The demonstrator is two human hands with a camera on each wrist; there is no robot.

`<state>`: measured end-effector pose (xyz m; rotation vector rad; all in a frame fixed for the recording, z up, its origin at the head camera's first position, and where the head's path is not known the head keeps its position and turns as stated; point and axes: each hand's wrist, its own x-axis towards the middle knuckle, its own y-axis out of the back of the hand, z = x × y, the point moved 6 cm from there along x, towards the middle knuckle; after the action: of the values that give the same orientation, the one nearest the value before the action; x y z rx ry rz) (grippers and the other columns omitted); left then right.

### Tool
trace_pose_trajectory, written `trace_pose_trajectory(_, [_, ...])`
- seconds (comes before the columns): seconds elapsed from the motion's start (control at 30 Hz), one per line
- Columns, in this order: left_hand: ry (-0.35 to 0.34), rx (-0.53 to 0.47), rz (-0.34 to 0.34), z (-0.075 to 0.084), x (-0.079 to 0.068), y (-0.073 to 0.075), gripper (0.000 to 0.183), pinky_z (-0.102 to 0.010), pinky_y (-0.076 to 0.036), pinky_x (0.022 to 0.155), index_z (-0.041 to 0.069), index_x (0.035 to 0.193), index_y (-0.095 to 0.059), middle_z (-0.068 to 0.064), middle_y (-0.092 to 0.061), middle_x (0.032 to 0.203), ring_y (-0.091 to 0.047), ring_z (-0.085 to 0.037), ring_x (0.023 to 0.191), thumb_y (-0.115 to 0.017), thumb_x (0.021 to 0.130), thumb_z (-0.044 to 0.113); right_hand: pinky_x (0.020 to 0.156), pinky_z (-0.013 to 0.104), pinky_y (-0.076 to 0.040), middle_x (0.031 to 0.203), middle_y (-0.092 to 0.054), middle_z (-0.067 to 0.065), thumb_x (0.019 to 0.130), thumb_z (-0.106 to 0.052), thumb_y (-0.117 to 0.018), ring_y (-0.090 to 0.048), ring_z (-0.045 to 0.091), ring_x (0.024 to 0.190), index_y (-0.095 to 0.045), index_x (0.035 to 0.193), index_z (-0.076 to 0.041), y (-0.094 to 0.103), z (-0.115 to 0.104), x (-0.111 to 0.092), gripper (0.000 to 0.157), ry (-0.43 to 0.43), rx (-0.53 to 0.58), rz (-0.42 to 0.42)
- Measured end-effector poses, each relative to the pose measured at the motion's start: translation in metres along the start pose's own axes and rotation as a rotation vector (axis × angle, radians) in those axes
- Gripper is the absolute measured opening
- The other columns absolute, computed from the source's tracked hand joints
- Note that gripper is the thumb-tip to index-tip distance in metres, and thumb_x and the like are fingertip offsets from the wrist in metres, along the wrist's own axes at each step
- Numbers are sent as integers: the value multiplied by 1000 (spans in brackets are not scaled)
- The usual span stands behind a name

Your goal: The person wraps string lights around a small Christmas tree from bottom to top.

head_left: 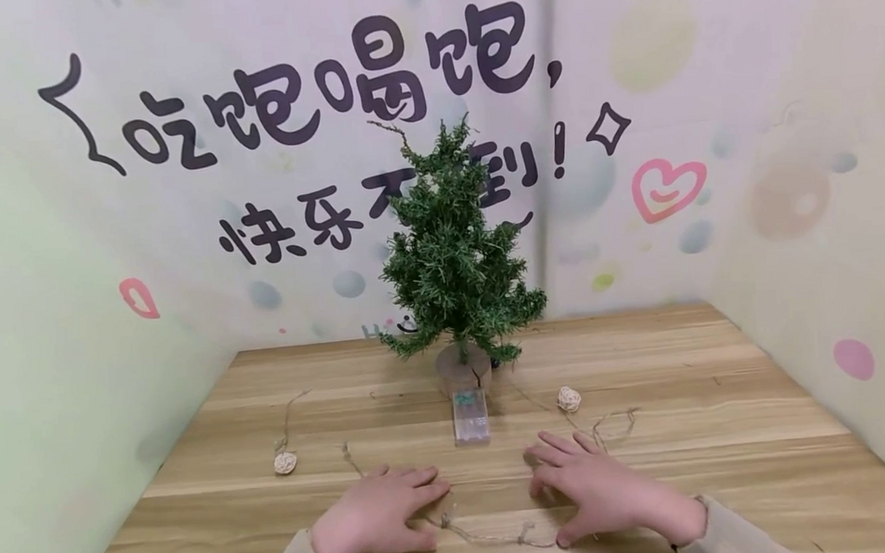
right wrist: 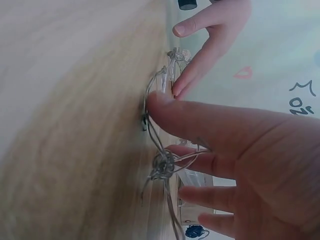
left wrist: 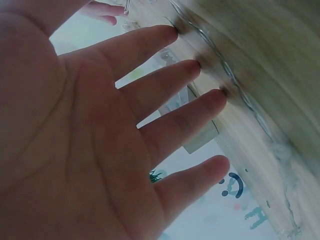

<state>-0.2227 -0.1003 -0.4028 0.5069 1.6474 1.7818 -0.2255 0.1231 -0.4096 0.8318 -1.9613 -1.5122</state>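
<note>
A thin twine string with knots lies on the table, running beneath my left hand and over to my right thumb. My left hand is held low, palm down, over the string; in the left wrist view its fingers are spread and fairly straight, beside the twine, with nothing held. My right hand has its fingers extended to the table. In the right wrist view its thumb tip rests at the knotted string, and no finger curls round it.
A small green artificial tree stands on a round wooden base at the back. Before it lies a clear plastic box. Pale woven balls sit left and right, with twine near each. A printed cloth wall borders the table.
</note>
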Motion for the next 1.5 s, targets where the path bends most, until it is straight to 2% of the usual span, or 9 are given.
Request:
trace_pose_trajectory(0.13, [-1,-4,-16,1,0,1,62,-53,-31,90,26,131,-44,-2,-41,133,-39,-19,120,-57,76,51,91,64,-18,131,-42,7,58,-48,-72,-25,37,125,-50,78,-34,-1,-2,0,32,7,-14,-27])
trace_pose_trajectory(0.37, [-15,20,-5,5,-2,1,60,-51,-35,87,24,128,-48,-2,-45,130,-42,-19,117,-60,75,49,86,55,-33,129,-44,5,57,-39,-75,-40,28,117,-47,65,-33,-6,-6,-4,29,14,-11,-74])
trace_pose_trajectory(0.53, [-18,36,20,6,-1,2,58,-51,-37,86,24,126,-50,-2,-47,128,-45,-20,114,-62,74,47,83,50,-39,126,-48,6,60,-25,-72,-45,25,113,-46,58,-33,-5,-6,-3,27,58,-12,-25])
trace_pose_trajectory(0.73, [-16,38,30,4,0,2,57,-50,-37,85,25,126,-50,-2,-47,128,-45,-20,114,-62,75,46,84,50,-39,126,-48,5,62,-20,-68,-46,27,113,-47,57,-35,-5,-2,-3,27,65,-42,-3])
trace_pose_trajectory(1.03, [-18,51,48,5,3,1,55,-45,-40,85,25,124,-51,-2,-48,127,-46,-20,113,-64,74,44,79,44,-43,125,-48,5,58,-21,-72,-47,24,112,-47,56,-33,-3,-1,-3,28,69,13,-24])
trace_pose_trajectory(1.27, [-6,79,63,10,5,0,54,-51,-38,84,26,122,-53,0,-50,125,-48,-21,111,-68,72,40,82,43,-43,124,-50,6,60,-16,-69,-48,24,110,-44,54,-32,-1,0,-5,30,72,-20,-7])
trace_pose_trajectory(1.4, [-25,89,63,11,4,1,52,-50,-39,83,26,119,-56,2,-53,120,-51,-18,106,-69,70,37,81,39,-44,114,-57,2,65,-15,-66,-54,19,102,-47,57,-30,4,-1,-2,26,81,5,24])
trace_pose_trajectory(1.5, [-64,113,101,12,5,5,46,-45,-42,79,24,113,-59,8,-56,111,-55,-12,96,-70,69,34,78,33,-46,101,-60,-4,69,-15,-66,-57,11,91,-50,63,-28,12,0,2,22,98,42,64])
